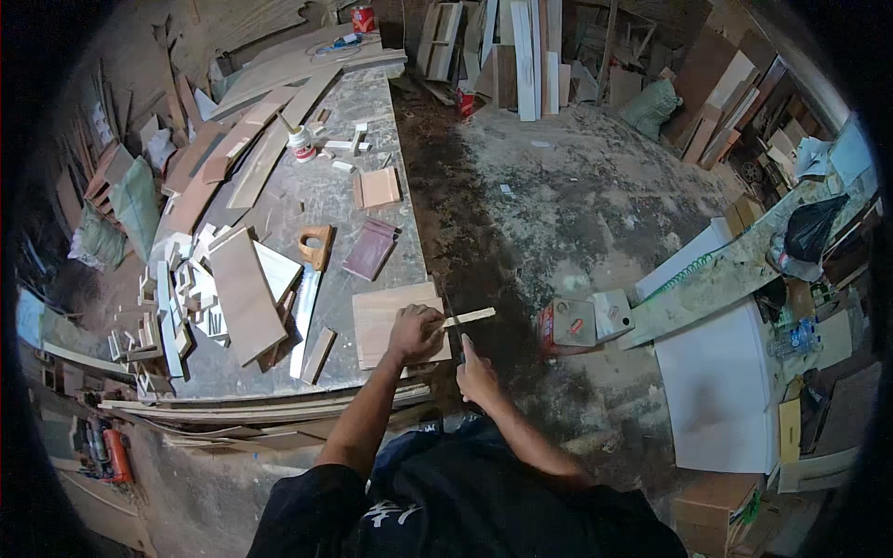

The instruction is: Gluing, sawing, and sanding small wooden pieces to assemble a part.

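My left hand (417,332) is closed on a pale narrow wooden strip (474,314) over a square plywood board (377,314) at the bench's right edge; the strip sticks out past the edge. My right hand (477,377), just below, is closed on a thin dark tool (462,340), held upright against the strip; its exact kind is unclear. A handsaw (315,249) with a wooden handle lies left of the board, beside a short wooden bar (319,355). A maroon square piece (371,250) lies above the board.
Loose offcuts (245,293), long planks (279,139) and a white glue tub (299,143) cover much of the bench (409,232). Boards and sacks (651,112) lean along the back. On the right, a long board (707,288), metal cans (567,325) and white panels (712,391) stand near the stained floor (558,186).
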A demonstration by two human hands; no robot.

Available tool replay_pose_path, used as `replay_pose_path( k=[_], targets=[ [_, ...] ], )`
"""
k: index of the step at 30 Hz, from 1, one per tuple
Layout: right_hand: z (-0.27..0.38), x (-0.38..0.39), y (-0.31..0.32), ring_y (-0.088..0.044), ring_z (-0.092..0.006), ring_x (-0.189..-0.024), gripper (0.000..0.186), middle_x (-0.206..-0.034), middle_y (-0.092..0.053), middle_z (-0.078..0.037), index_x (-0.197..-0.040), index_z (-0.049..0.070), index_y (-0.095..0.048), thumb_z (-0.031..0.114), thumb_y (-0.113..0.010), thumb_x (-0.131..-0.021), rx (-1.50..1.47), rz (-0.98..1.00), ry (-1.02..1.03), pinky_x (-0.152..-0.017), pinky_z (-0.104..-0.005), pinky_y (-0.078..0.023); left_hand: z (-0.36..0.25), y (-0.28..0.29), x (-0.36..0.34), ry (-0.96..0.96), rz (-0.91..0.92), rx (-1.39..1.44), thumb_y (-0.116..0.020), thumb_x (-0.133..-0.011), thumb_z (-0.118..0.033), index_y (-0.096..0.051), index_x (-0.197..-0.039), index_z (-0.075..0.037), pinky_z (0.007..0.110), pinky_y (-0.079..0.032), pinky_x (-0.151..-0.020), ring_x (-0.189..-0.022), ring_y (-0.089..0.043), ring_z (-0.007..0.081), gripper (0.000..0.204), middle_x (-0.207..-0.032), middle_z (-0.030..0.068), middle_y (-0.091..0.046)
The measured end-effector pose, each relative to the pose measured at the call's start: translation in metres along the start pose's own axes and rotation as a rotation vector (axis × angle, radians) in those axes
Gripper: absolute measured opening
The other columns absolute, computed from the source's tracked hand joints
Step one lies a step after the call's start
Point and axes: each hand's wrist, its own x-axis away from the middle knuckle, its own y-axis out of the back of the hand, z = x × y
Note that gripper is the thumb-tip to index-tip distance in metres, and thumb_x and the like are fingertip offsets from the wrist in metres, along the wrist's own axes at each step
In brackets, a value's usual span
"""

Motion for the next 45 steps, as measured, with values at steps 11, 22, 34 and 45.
replay_pose_path(
  k=[11, 22, 34, 45],
  targets=[
    [0.025, -0.002, -0.018, -0.066, -0.0316, -0.051, 0.066, -0.078, -0.068, -0.027, -0.155, 0.006, -0.030, 0.006, -0.046, -0.091, -0.017, 0.013, -0.021, -0.058, -0.0428, -0.060, 0.012, 0.005, 0.001, -0.049, 0.041, -0.026, -0.066, -0.082, -0.025, -0.068, -0.100, -0.014, 0.051, -0.041, -0.083, -0.098, -0.057, 0.0369, 0.021, -0.100, 0.0098, -0.064],
    [0.030, -0.005, -0.011, -0.067, -0.0304, -0.052, 0.062, -0.072, -0.068, -0.024, -0.154, 0.005, -0.034, 0.007, -0.045, -0.092, 0.069, 0.019, -0.076, -0.056, -0.0416, -0.060, 0.004, 0.010, -0.003, 0.012, 0.051, 0.086, -0.070, -0.083, -0.030, -0.068, -0.101, -0.013, 0.048, -0.040, -0.089, -0.102, -0.057, 0.0357, 0.025, -0.101, 0.0100, -0.065],
    [0.033, -0.002, -0.011, -0.067, -0.0350, -0.055, 0.057, -0.080, -0.069, -0.026, -0.150, 0.001, -0.039, 0.009, -0.049, -0.095, 0.003, -0.030, -0.072, -0.061, -0.0461, -0.059, 0.001, 0.013, -0.006, -0.006, 0.029, 0.151, -0.068, -0.085, -0.030, -0.067, -0.098, -0.012, 0.047, -0.038, -0.092, -0.098, -0.057, 0.0356, 0.023, -0.100, 0.0105, -0.067],
    [0.024, -0.004, -0.018, -0.065, -0.0465, -0.089, 0.060, -0.093, -0.067, -0.031, -0.153, 0.002, -0.033, 0.009, -0.050, -0.096, 0.110, -0.048, 0.009, -0.080, -0.0554, -0.052, 0.003, 0.011, -0.002, 0.016, 0.062, 0.117, -0.067, -0.087, -0.032, -0.069, -0.100, -0.013, 0.047, -0.038, -0.091, -0.099, -0.057, 0.0348, 0.024, -0.099, 0.0095, -0.065]
  ],
)
